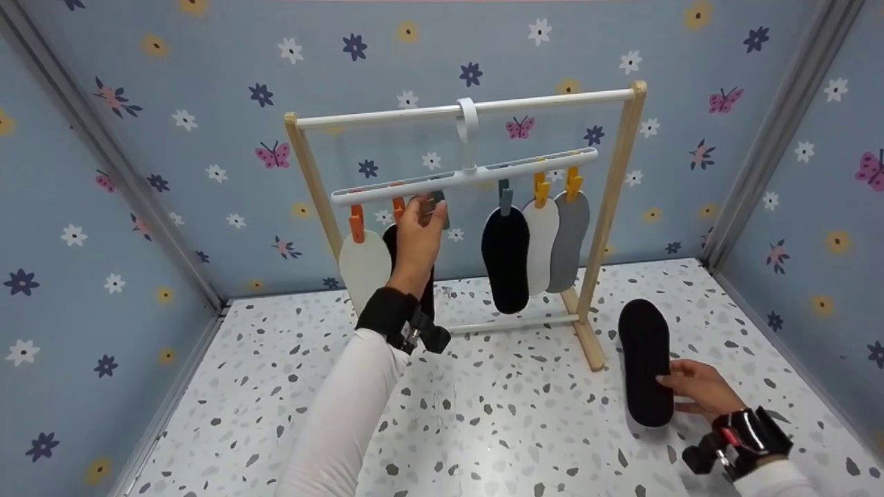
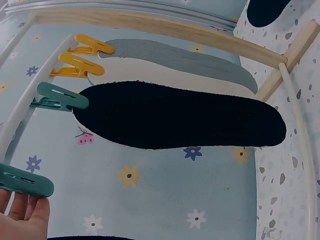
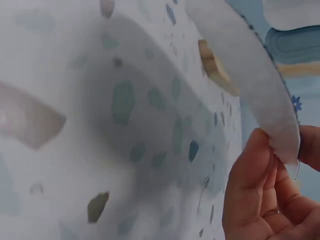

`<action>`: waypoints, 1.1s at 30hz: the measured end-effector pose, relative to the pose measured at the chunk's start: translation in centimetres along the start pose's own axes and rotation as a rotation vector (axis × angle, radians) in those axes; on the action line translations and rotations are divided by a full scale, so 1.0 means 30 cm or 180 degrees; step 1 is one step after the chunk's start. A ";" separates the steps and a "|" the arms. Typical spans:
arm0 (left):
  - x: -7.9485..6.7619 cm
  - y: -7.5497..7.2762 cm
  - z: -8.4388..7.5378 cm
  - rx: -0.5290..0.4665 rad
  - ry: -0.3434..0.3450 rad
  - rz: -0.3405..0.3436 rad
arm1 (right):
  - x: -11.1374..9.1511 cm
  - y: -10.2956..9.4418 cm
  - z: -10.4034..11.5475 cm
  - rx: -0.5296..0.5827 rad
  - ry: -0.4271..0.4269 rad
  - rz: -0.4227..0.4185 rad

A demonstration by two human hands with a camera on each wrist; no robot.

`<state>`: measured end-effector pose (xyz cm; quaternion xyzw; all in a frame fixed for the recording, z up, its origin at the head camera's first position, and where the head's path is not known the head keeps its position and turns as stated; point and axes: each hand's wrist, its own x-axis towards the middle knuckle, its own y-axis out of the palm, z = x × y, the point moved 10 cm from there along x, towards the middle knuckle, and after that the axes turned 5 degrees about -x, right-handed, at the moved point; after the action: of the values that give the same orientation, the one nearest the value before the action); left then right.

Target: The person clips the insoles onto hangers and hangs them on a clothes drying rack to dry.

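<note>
My left hand (image 1: 418, 245) is raised to the white hanger bar (image 1: 400, 188) and holds a dark green clothespin (image 2: 30, 182) between thumb and fingers. No insole shows in that clothespin in the left wrist view. My right hand (image 1: 703, 388) pinches a black insole (image 1: 646, 345) by its side edge, low over the floor at the right. In the right wrist view the insole's pale underside (image 3: 250, 65) shows between thumb and fingers. Beside my left hand hangs another black insole (image 1: 391, 241), partly hidden by the hand and arm.
A pale insole (image 1: 366, 266) hangs from an orange clothespin (image 1: 356, 224) at left. Right of the hook, black (image 1: 506, 262), white (image 1: 541, 245) and grey (image 1: 570, 241) insoles hang from clothespins. A wooden-legged rack (image 1: 611, 193) carries the hanger, standing on a speckled floor (image 1: 483, 414) between flowered walls.
</note>
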<state>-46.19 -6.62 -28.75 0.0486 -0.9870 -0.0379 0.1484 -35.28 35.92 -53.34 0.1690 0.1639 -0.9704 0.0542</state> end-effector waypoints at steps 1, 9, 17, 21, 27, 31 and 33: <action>-0.001 0.001 0.000 -0.0008 -0.0007 0.0003 | -0.007 0.012 0.014 -0.0002 -0.0034 0.0002; 0.001 0.018 -0.003 0.0022 -0.0014 0.0013 | -0.038 0.139 0.149 -0.0070 -0.0430 0.0038; 0.007 0.028 -0.015 0.0121 0.0008 -0.0013 | -0.051 0.303 0.287 0.0074 -0.0960 0.0333; 0.012 0.035 -0.025 0.0107 0.0073 -0.0005 | -0.047 0.385 0.359 0.0156 -0.1151 0.0391; 0.012 0.027 -0.025 0.0168 0.0063 -0.0015 | -0.026 0.494 0.447 0.0095 -0.1418 0.0407; 0.011 0.011 -0.026 0.0172 0.0065 -0.0077 | -0.003 0.555 0.479 0.0024 -0.1480 0.0389; 0.011 0.009 -0.025 0.0134 0.0055 -0.0077 | 0.008 0.583 0.491 0.0001 -0.1496 0.0379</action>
<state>-46.30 -6.43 -27.93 0.0640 -0.9856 -0.0185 0.1554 -37.28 14.51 -45.57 -0.0522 0.1364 -0.9782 0.1479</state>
